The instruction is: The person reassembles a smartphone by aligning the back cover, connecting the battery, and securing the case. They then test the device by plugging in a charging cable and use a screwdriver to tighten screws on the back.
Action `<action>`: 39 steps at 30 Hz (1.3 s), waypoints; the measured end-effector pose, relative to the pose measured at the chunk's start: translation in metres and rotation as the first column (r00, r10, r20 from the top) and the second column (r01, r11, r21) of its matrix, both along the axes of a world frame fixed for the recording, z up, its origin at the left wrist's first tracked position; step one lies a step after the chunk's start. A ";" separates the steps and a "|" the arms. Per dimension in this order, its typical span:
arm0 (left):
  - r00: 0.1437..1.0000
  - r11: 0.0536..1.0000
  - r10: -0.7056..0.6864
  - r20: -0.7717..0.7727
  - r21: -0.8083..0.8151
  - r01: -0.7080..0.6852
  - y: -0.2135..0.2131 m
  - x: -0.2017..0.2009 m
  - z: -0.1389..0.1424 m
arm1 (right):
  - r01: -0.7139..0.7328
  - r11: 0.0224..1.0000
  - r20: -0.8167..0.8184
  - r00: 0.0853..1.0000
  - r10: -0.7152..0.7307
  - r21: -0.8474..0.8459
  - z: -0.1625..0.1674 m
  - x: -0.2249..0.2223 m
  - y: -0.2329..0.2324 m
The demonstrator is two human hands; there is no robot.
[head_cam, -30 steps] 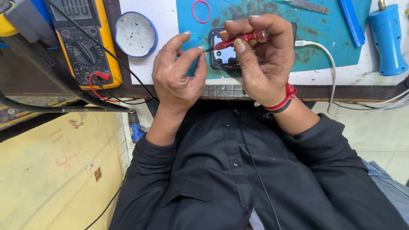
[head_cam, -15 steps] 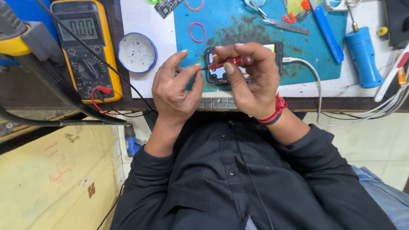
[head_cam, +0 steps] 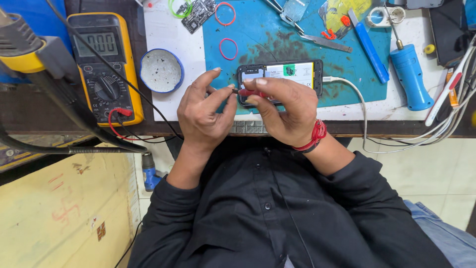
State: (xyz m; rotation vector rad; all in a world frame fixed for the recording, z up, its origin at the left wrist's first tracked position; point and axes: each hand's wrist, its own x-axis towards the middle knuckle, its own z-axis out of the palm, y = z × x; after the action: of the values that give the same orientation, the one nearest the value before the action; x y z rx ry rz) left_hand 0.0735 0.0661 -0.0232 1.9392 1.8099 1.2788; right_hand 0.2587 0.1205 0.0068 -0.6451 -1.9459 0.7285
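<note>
My right hand [head_cam: 287, 111] pinches slim red-handled probe [head_cam: 248, 93] | left hand [head_cam: 201, 111] fingertips steady its tip | over opened black phone [head_cam: 280, 79] on teal mat [head_cam: 297, 44], centre | light, fragile: grip edges only.

The right hand [head_cam: 285, 111] hides the phone's [head_cam: 297, 74] lower left part and most of the red-handled tool [head_cam: 248, 93].

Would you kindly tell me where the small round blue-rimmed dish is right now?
In the head view, the blue-rimmed dish sits on the white bench surface, between the yellow multimeter and the teal mat, just beyond the left hand.
</note>
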 end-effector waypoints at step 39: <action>0.979 0.979 -0.156 -0.129 -0.150 0.136 0.006 -0.001 0.002 | -0.138 0.990 0.155 0.978 0.139 -0.015 0.013 0.006 0.013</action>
State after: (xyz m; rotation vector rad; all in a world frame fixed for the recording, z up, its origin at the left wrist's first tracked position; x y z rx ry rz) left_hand 0.0725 0.0718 -0.0214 2.0854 1.7292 0.9655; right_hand 0.2644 0.1335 0.0201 -0.5878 -2.1506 0.7875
